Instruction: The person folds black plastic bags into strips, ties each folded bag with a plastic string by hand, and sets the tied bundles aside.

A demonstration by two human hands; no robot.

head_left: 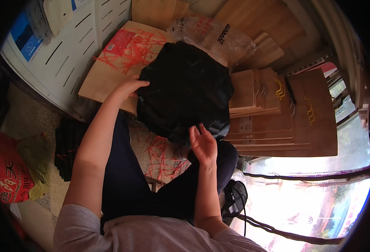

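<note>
A bulky black bundle (185,84) with a creased surface sits in front of me; whether it is cloth or plastic I cannot tell. At its left edge, my left hand (128,88) grips it, the thumb on top and the other fingers mostly hidden at its side. My right hand (204,146) is by the near edge, palm turned up. Its fingers are stretched out, with the tips touching the black material. Beneath the bundle is a pale wooden board (96,82), partly covered.
Tangled red plastic strips (136,46) lie on the board, with more on the floor (164,159). To the right stand stacked brown boards (277,130) with hooks. Clear plastic wrap (214,35) lies behind. A red sack (8,168) and black stacked items (67,145) are at left.
</note>
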